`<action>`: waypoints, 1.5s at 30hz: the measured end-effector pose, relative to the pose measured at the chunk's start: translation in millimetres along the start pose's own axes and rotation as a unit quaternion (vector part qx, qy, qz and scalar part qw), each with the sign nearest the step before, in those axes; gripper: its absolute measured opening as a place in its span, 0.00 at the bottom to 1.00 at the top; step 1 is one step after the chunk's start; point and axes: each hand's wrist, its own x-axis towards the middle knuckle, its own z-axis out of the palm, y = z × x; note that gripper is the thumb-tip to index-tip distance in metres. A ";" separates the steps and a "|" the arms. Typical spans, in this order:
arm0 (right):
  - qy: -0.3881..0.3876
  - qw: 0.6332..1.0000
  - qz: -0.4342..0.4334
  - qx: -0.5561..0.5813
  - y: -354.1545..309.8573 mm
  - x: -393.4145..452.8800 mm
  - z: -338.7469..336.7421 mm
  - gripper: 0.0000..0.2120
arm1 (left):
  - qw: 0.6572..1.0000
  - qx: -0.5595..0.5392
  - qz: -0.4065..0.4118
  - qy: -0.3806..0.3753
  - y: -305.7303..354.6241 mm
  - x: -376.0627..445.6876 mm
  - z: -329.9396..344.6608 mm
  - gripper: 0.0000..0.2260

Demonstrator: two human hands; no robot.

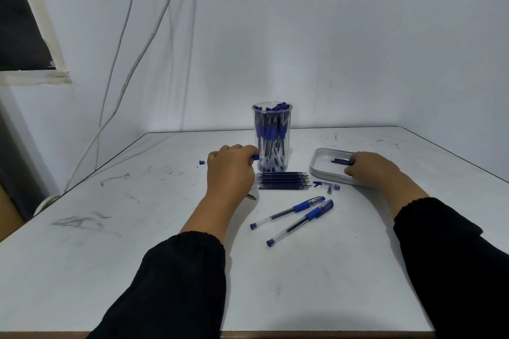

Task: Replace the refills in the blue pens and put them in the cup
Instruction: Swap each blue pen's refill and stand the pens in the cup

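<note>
With the clear plastic cup [272, 137] already crowded with blue pens, two capped blue pens [292, 217] remained near you while your left hand [230, 170] pinched a blue-tipped pen piece and your right hand [370, 169] gripped a dark refill over the white tray [319, 165].

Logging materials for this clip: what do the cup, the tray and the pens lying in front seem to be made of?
Cup: clear, glossy plastic by the look; the pens inside show through its wall.
Tray: white with a smooth rounded rim, likely plastic, though enamelled metal cannot be excluded.
Two pens: clear plastic barrels showing the refill, blue grips that look matte, perhaps rubber.
</note>
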 end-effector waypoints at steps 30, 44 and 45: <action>0.069 0.941 -0.272 0.189 -42.8 -61.9 -16.6 0.17 | 0.998 -0.048 0.011 -0.027 11.7 -4.9 3.1 0.12; 0.055 0.944 -0.263 0.193 -44.1 -68.3 -13.3 0.18 | 0.997 -0.065 0.023 -0.030 17.4 -8.5 0.4 0.13; 0.057 0.944 -0.263 0.192 -44.2 -68.1 -13.1 0.18 | 0.997 -0.066 0.023 -0.029 17.5 -8.8 -0.1 0.13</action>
